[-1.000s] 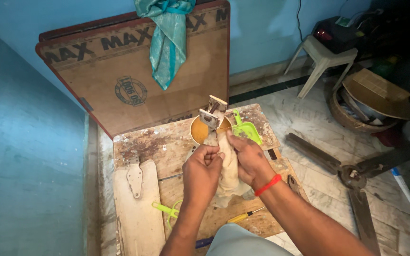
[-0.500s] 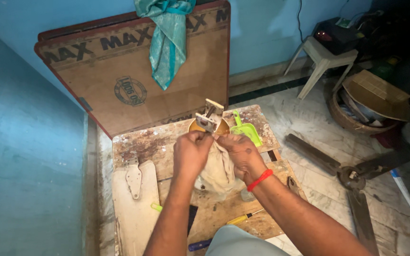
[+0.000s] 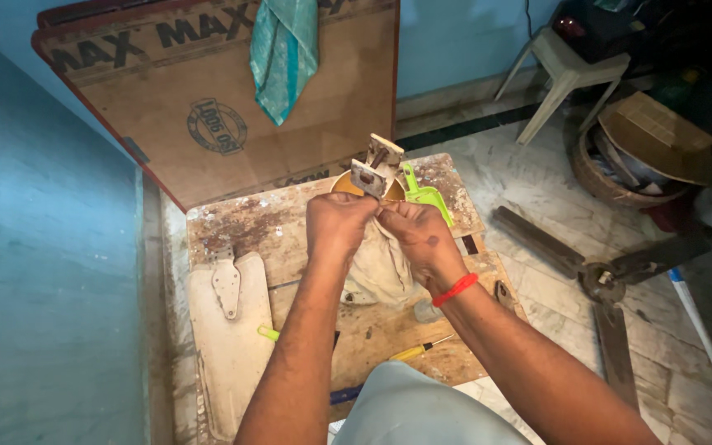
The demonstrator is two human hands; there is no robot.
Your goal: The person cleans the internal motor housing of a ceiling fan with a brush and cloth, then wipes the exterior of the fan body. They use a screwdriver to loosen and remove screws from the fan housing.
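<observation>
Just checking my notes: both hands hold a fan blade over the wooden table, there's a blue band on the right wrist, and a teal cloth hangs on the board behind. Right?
One slip: the band on the right wrist is red, not blue, as the head view shows. The rest stands: both hands, left hand and right hand, hold the fan blade over the wooden table, and the teal cloth hangs on the board.

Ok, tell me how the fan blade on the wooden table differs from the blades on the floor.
The pale fan blade lies loose and alone on the wooden table, left of the left hand; the dark blades on the floor are joined at a round hub. The table blade is cream, with its metal bracket on top; the floor blades are dark brown. Both are long, flat and lie face up or down, not upright.
</observation>
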